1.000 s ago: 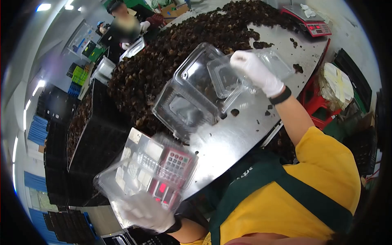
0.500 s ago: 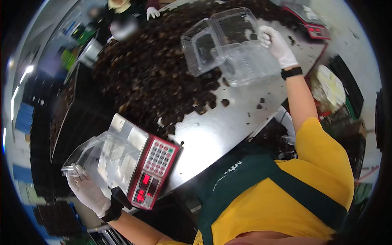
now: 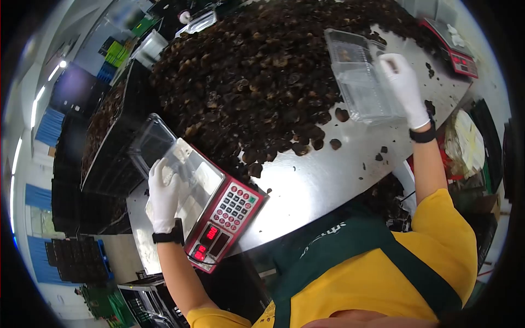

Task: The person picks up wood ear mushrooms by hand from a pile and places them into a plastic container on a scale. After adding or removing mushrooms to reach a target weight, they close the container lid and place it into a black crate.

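Observation:
My left hand (image 3: 164, 194), in a white glove, is at the scale with fingers around the side of a clear plastic clamshell container (image 3: 150, 136). The container's lid stands open past the far edge of the red-framed scale (image 3: 235, 210), whose red digits are lit. My right hand (image 3: 403, 90), also gloved in white, has its fingers curled in at the right side of stacked clear clamshell containers (image 3: 363, 93). I cannot tell whether it grips their edge. Beside the stack spreads a large heap of dark brown, mushroom-like pieces (image 3: 246, 82).
A steel table (image 3: 295, 186) carries the heap and scale. A second red scale (image 3: 456, 52) stands at the far right. Across the heap is another clear container (image 3: 201, 23) near a person's gloved hand (image 3: 185, 17). A dark-walled bin (image 3: 115, 131) stands left; bagged material (image 3: 465, 142) lies right.
My left hand has moved up and right, bringing the clamshell container over the scale. My right hand has shifted right and down from the stack's upper edge; the raised lid there no longer shows.

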`<state>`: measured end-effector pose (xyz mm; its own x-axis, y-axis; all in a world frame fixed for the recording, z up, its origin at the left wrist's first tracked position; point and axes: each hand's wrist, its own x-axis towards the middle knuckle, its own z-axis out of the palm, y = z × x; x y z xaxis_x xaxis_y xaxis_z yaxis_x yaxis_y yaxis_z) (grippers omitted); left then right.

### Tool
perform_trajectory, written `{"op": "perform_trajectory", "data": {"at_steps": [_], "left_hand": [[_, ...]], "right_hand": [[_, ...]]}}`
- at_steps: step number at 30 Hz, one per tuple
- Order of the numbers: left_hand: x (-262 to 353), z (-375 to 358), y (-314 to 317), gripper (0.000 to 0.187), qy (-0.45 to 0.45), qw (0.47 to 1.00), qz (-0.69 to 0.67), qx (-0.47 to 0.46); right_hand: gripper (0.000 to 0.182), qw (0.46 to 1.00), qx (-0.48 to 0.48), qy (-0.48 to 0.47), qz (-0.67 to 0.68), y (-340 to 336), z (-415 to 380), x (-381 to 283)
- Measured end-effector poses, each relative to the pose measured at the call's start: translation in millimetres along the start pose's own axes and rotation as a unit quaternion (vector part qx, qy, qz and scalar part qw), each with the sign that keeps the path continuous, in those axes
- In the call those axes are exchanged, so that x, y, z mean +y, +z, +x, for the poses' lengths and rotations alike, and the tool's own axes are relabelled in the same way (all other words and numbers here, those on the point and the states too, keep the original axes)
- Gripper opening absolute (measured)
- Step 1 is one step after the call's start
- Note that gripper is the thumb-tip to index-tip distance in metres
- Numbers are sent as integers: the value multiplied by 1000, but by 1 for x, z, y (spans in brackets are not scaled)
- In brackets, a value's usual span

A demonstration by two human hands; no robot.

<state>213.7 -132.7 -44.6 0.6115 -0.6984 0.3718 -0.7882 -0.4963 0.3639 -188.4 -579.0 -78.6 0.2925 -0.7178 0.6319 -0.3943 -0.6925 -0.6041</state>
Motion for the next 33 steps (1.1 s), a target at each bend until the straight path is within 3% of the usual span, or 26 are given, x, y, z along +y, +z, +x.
{"op": "perform_trajectory", "data": {"at_steps": [2, 4, 5, 7, 8, 10, 13, 18, 19, 20, 22, 23, 26, 27, 30, 32, 33], "left_hand": [[3, 5, 1, 42, 24, 995, 93, -40], [12, -3, 6, 36, 3, 994, 69, -80], [25, -9, 7, 36, -16, 990, 117, -72], [32, -22, 0, 40, -16, 985, 145, -92], [38, -27, -3, 43, -24, 979, 176, -102], [61, -27, -18, 44, -116, 949, 189, -224], [33, -47, -16, 44, -71, 960, 172, -211], [54, -68, -21, 49, -92, 980, 170, -53], [48, -75, -22, 51, -123, 985, 116, -46], [73, -72, -26, 51, -145, 964, 210, -74], [104, -73, -21, 50, -208, 943, 251, -65], [119, -71, -9, 50, -306, 947, 98, 13], [127, -85, -3, 53, -236, 966, 107, -9], [172, -69, 2, 54, -417, 908, 40, -25], [174, -101, 9, 41, -346, 935, 73, -36], [136, -122, 33, 35, -177, 983, 40, -28], [153, -111, 40, 39, -41, 997, 61, -19]], "right_hand": [[14, 996, -64, -17, 51, 32, -11, -67], [11, 973, -139, -156, 98, 53, -31, -128], [18, 908, -154, -376, 98, 65, -38, -146], [10, 858, -239, -383, 243, 63, -65, -214], [9, 835, -394, -310, 227, 42, -69, -255], [14, 800, -329, -454, 212, 38, -101, -296], [14, 777, -314, -512, 189, 41, -112, -315], [13, 767, -310, -532, 182, 51, -110, -324], [13, 763, -308, -539, 180, 53, -112, -327], [13, 760, -310, -541, 179, 55, -110, -327], [12, 756, -315, -546, 174, 62, -108, -328], [12, 755, -315, -549, 172, 63, -107, -328], [12, 750, -313, -557, 168, 68, -103, -328], [12, 747, -311, -563, 167, 71, -101, -329], [12, 755, -292, -569, 142, 91, -79, -325], [13, 770, -288, -562, 87, 116, -47, -314], [13, 776, -290, -556, 63, 132, -27, -310]]}}
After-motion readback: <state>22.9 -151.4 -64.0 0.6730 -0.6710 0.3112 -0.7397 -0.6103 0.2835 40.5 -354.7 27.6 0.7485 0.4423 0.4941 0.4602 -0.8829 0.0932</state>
